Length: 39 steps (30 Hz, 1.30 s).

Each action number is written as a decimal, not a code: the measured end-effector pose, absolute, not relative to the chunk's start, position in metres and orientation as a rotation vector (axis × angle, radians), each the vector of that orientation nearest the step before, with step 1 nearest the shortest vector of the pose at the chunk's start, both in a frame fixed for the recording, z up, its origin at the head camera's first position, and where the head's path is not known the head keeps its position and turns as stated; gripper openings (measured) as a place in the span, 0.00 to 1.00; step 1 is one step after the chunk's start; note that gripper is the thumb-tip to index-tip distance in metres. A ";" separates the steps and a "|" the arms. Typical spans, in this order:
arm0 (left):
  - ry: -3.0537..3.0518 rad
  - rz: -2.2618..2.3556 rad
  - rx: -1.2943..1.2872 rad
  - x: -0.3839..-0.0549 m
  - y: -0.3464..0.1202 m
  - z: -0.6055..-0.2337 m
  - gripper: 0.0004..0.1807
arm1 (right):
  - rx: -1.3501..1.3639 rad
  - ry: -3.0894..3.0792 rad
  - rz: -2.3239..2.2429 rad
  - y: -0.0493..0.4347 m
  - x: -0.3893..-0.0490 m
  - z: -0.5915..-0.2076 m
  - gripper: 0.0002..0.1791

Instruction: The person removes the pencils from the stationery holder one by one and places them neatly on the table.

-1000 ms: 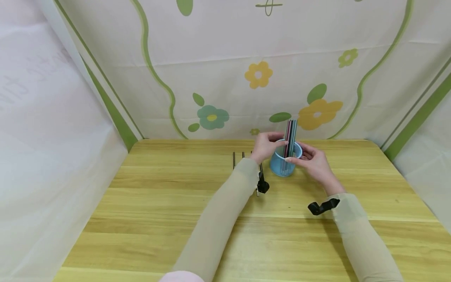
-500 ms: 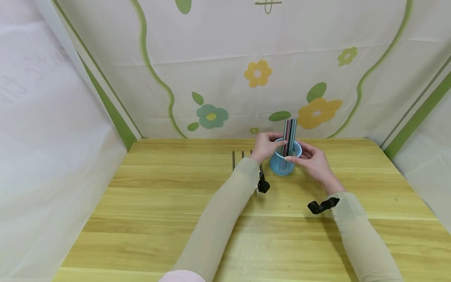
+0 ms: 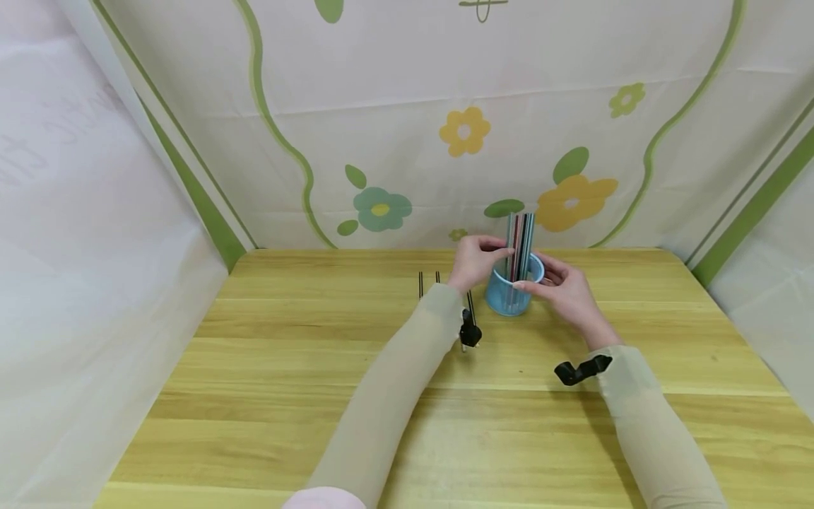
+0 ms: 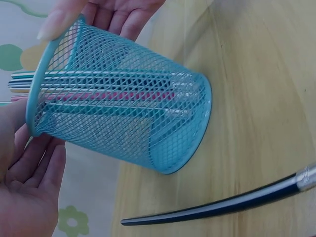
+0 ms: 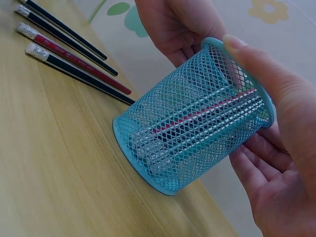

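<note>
A light blue mesh pencil cup (image 3: 509,300) stands on the table with several pencils (image 3: 520,244) upright in it, dark, teal and pink-red. My right hand (image 3: 569,293) grips its rim from the right, the thumb on the near edge (image 5: 264,81). My left hand (image 3: 473,261) is at the left of the opening; its thumb lies against the leftmost pencils above the rim. They appear pinched there, though the fingers behind are partly hidden. In the left wrist view, the fingers of the left hand (image 4: 29,197) lie outside the cup, beside its rim.
To the cup's left, several loose pencils lie on the wooden table (image 3: 286,396), black ones (image 5: 69,39) and a red one (image 5: 74,58); my left forearm partly covers them in the head view. A flowered cloth backdrop (image 3: 381,127) rises behind the table, with cloth at both sides.
My left hand has shifted slightly left and up, and the pencil tops in the cup have spread a little leftward. The right hand keeps its hold on the rim.
</note>
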<state>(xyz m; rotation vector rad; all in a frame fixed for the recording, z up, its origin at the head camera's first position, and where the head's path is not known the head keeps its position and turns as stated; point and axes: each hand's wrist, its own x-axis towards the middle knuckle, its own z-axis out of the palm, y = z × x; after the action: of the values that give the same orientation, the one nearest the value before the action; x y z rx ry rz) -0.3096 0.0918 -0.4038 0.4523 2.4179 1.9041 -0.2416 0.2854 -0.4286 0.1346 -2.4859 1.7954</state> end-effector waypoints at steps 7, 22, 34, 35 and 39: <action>2.473 1.861 0.484 -0.314 0.087 -0.398 0.11 | 0.162 -2.491 1.791 0.285 -0.241 -0.427 0.43; 2.312 2.106 0.546 -0.307 0.080 -0.375 0.10 | 0.131 -2.502 1.774 0.285 -0.241 -0.430 0.43; 2.306 2.180 0.592 -0.304 0.063 -0.348 0.12 | 0.115 -2.528 1.746 0.285 -0.240 -0.429 0.44; 2.301 2.189 0.591 -0.304 0.061 -0.346 0.11 | 0.119 -2.531 1.740 0.286 -0.241 -0.429 0.44; 2.288 2.216 0.584 -0.301 0.053 -0.338 0.11 | 0.122 -2.530 1.740 0.286 -0.241 -0.431 0.44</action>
<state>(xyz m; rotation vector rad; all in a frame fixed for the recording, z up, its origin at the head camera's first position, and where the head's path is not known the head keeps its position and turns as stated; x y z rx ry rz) -0.3013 0.0530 -0.3379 0.5839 2.2882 2.2158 -0.2412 0.2863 -0.4306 0.1218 -2.5304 1.7399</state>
